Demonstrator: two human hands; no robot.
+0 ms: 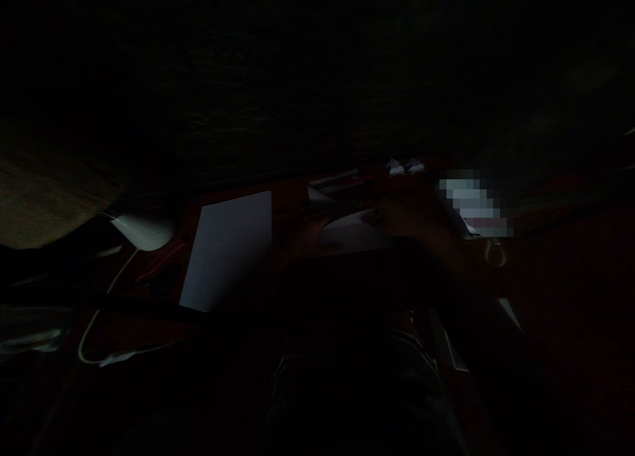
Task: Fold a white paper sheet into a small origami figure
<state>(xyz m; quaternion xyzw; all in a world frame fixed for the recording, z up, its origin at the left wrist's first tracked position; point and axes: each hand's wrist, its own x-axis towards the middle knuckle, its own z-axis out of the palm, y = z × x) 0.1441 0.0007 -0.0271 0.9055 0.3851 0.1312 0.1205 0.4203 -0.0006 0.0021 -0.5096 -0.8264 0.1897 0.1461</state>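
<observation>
The view is very dark. A pale sheet of paper (354, 233) lies between my two hands, its upper edge curved. At its left end is my left hand (308, 236), the fingers dim, with a fingertip showing over the lower left part of the sheet. My right hand (401, 219) is at the right end, fingers reaching onto the sheet's upper right corner. Both hands seem closed on the paper, though most fingers are lost in shadow. To the left a larger flat white sheet (231, 247) lies on the dark red surface.
Small folded white paper pieces (404, 167) stand beyond my hands. Near them is a pale-edged folded piece (322, 194). A pixelated bright rectangular object (471, 208) with a looped cord (495, 252) lies right. A white lamp shade or cone (146, 231) and white cable (92, 323) are left.
</observation>
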